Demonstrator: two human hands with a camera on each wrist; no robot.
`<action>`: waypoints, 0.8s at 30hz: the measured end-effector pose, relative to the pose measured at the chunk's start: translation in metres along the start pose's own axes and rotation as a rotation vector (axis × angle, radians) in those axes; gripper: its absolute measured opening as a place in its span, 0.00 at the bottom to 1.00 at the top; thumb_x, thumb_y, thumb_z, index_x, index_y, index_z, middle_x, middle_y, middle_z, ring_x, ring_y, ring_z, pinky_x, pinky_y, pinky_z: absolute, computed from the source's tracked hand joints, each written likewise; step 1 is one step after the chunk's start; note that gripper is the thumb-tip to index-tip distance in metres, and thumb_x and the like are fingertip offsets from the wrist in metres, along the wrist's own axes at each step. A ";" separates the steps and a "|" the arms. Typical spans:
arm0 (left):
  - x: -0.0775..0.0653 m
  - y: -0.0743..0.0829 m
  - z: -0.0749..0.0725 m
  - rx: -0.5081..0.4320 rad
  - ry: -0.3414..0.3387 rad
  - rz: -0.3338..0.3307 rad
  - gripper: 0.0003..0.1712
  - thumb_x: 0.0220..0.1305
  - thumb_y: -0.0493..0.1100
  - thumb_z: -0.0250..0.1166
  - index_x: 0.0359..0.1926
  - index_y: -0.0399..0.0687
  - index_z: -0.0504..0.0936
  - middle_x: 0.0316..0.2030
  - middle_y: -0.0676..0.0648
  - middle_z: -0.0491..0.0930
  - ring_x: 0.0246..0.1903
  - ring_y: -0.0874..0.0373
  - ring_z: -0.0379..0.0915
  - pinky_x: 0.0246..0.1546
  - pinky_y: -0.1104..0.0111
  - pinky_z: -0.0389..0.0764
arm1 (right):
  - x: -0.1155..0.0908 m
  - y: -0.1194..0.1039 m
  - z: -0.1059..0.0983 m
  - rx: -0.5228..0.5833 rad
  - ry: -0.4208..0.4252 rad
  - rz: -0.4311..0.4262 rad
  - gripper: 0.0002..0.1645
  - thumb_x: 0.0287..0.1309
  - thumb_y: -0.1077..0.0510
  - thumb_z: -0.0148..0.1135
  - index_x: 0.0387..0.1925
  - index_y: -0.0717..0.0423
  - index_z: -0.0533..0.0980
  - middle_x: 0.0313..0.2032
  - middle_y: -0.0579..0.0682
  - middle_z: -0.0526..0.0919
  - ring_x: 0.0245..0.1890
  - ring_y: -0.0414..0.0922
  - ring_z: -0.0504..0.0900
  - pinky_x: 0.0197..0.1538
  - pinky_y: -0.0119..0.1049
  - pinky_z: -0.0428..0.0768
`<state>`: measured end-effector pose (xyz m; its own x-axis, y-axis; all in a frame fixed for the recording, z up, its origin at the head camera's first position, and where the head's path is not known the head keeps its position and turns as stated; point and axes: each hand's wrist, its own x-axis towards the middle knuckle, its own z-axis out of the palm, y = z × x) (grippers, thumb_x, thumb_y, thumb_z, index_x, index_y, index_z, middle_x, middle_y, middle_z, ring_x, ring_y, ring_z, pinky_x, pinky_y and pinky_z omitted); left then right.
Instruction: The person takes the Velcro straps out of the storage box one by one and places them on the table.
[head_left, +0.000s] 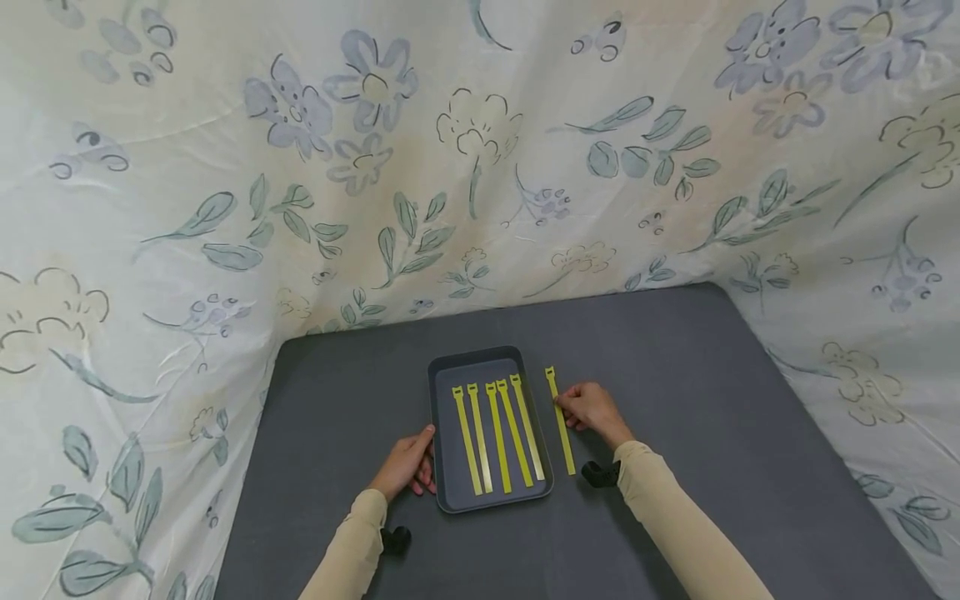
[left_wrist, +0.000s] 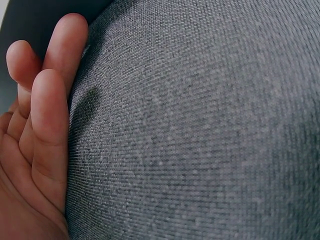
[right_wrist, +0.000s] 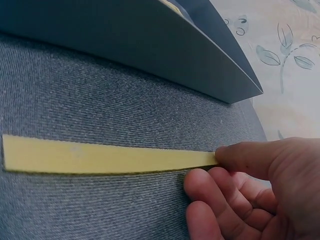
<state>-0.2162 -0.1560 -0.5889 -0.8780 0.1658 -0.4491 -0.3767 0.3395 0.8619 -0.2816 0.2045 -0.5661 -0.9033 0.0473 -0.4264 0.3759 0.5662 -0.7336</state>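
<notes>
Yellow strap (head_left: pixel 563 433) is what my right hand (head_left: pixel 594 410) has, a little below and right of the middle of the head view. Closest to me, at the bottom of that frame, are my tan sleeves (head_left: pixel 686 525), with a small black thing (head_left: pixel 600 474) by each wrist. Then come my hands. My right thumb and finger are nipped together on the strap, and my other fingers are bent in under them. In the right wrist view, the strap runs from the left side to my fingertips, just over the table, and I can't tell if it touches. My left hand (head_left: pixel 407 462) is by the tray's left edge, with its thumb at the rim and its fingers a bit bent. I can't tell if it grips the tray. The dark tray (head_left: pixel 483 373) sits between my hands, near the middle of the frame, just left of my strap. Five more yellow straps (head_left: pixel 498 437) lie in it, side by side, wide ends up. Past it, the dark gray table (head_left: pixel 637 350) goes on. Farthest off, a pale cloth (head_left: pixel 480 125) with blue flowers and green leaves fills the top.
</notes>
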 end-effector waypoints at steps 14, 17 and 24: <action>0.000 -0.001 -0.001 -0.010 -0.009 0.019 0.42 0.71 0.75 0.46 0.37 0.38 0.77 0.11 0.50 0.74 0.14 0.54 0.82 0.13 0.65 0.78 | -0.001 0.001 0.001 -0.036 0.000 -0.026 0.13 0.67 0.51 0.64 0.33 0.57 0.82 0.25 0.50 0.84 0.24 0.42 0.83 0.29 0.36 0.83; 0.000 -0.001 -0.001 -0.007 -0.008 0.023 0.42 0.72 0.74 0.46 0.38 0.37 0.77 0.11 0.50 0.74 0.15 0.53 0.82 0.13 0.64 0.78 | -0.001 0.002 0.001 -0.019 0.003 -0.020 0.14 0.68 0.50 0.63 0.35 0.58 0.82 0.26 0.51 0.84 0.24 0.42 0.83 0.29 0.36 0.83; -0.001 -0.001 0.000 -0.004 0.002 0.019 0.42 0.72 0.74 0.45 0.39 0.37 0.77 0.12 0.50 0.74 0.15 0.52 0.82 0.13 0.63 0.78 | 0.001 0.007 0.000 0.078 0.000 -0.027 0.19 0.71 0.48 0.58 0.44 0.62 0.79 0.28 0.52 0.84 0.24 0.42 0.84 0.31 0.36 0.85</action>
<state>-0.2151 -0.1566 -0.5897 -0.8858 0.1700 -0.4318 -0.3610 0.3323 0.8713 -0.2796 0.2085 -0.5719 -0.9135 0.0330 -0.4055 0.3661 0.5016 -0.7838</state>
